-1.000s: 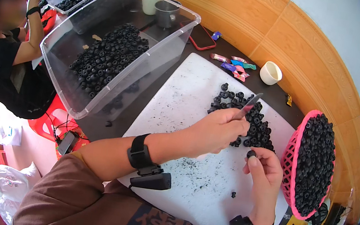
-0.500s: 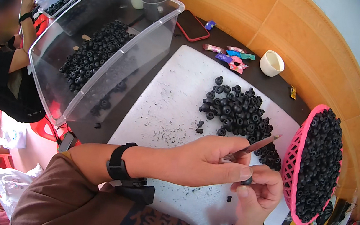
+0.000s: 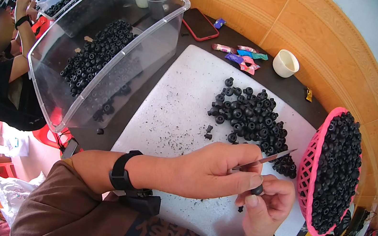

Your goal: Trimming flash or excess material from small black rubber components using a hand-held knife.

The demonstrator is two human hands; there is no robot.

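My left hand [image 3: 213,169] reaches across in front of me and pinches a thin metal blade [image 3: 270,158] whose tip points up and right. Just below it my right hand [image 3: 265,208] pinches a small black rubber piece [image 3: 257,190] between thumb and fingers, touching the left hand. Both hands hover over a white board [image 3: 180,112] dusted with black crumbs. A pile of black rubber pieces [image 3: 249,117] lies on the board beyond my hands. Both wrists wear black bands.
A pink basket [image 3: 309,173] heaped with black pieces sits at the right. A clear plastic bin [image 3: 111,49] with black pieces stands at the left, another behind it. A red phone [image 3: 200,24], sweet wrappers [image 3: 241,55] and a white cup [image 3: 286,63] lie beyond. Another person [image 3: 3,67] sits at far left.
My left hand drew back from the pile toward me and met my right hand. The view shifted, so the pile now lies farther from my hands.
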